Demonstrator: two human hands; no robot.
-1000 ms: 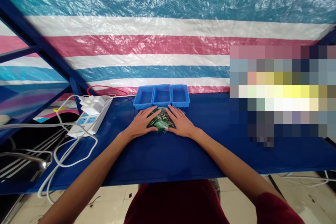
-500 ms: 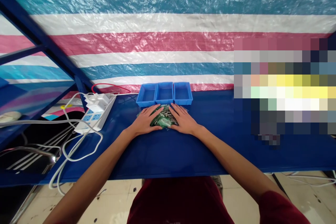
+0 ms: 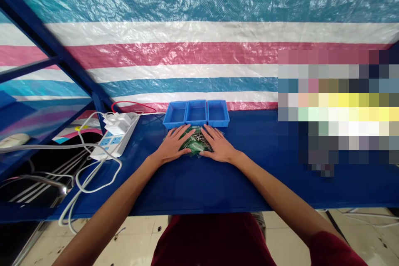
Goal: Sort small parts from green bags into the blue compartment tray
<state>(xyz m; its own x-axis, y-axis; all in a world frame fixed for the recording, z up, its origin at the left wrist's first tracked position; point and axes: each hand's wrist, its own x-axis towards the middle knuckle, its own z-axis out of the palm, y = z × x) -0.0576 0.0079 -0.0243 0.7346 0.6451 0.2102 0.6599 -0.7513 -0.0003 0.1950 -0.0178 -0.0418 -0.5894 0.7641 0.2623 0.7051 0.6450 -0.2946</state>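
Note:
A pile of small items (image 3: pixel 196 140) lies on the blue table, with thin metal pieces that look like screws or nails and green and clear plastic among them. Over its left side rests my left hand (image 3: pixel 174 144), palm down with the fingers spread. My right hand (image 3: pixel 220 145) lies the same way over the right side, thumb near the pile's front. Both palms hide part of the pile. Just behind the fingertips stand three blue trays side by side: a left tray (image 3: pixel 175 125), a middle tray (image 3: pixel 196 123) and a right tray (image 3: pixel 218 124).
A white power strip (image 3: pixel 122 143) with plugged-in adapters and looping white cables (image 3: pixel 81 187) lies on the left. Behind the blue tabletop (image 3: pixel 199 191) hangs a striped plastic sheet (image 3: pixel 187 54). A blue frame post (image 3: pixel 75 70) rises at left. The right side is pixelated.
The view has tilted slightly, so everything sits a little lower in the picture. Both hands stay on the pile with almost no movement, the right thumb shifting slightly inward.

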